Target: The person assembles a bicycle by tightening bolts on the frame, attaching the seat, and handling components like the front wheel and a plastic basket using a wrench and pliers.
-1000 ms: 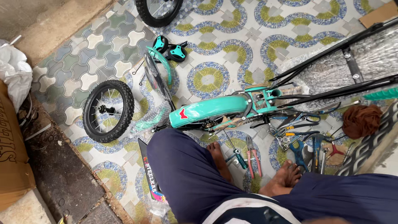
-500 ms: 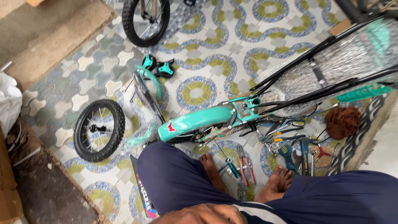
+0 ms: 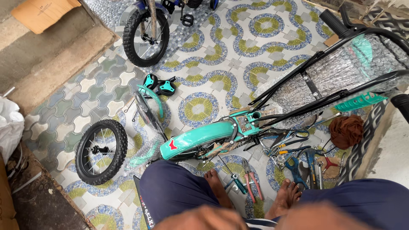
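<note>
Here we look down past our blurred left hand (image 3: pixel 200 219) and right hand (image 3: pixel 324 217), grips impossible to tell, at a teal bicycle frame (image 3: pixel 204 138) lying on the patterned tile floor (image 3: pixel 204 55), just beyond our knees, between a loose wheel (image 3: pixel 101 151) and scattered tools (image 3: pixel 294 157).

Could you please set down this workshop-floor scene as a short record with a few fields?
Setting: patterned tile floor, seen from above by a seated, barefoot person.
Hands: blurred at the bottom edge, too unclear to tell apart; nothing visibly held.
Main item: teal bicycle frame lying on the floor before the person's knees.
Loose wheel: small black wheel, flat on the tiles beside the frame.
Tools: pliers and a screwdriver between the feet; spanners nearby.
Other: brown cloth; blue bicycle standing at the top.
</note>
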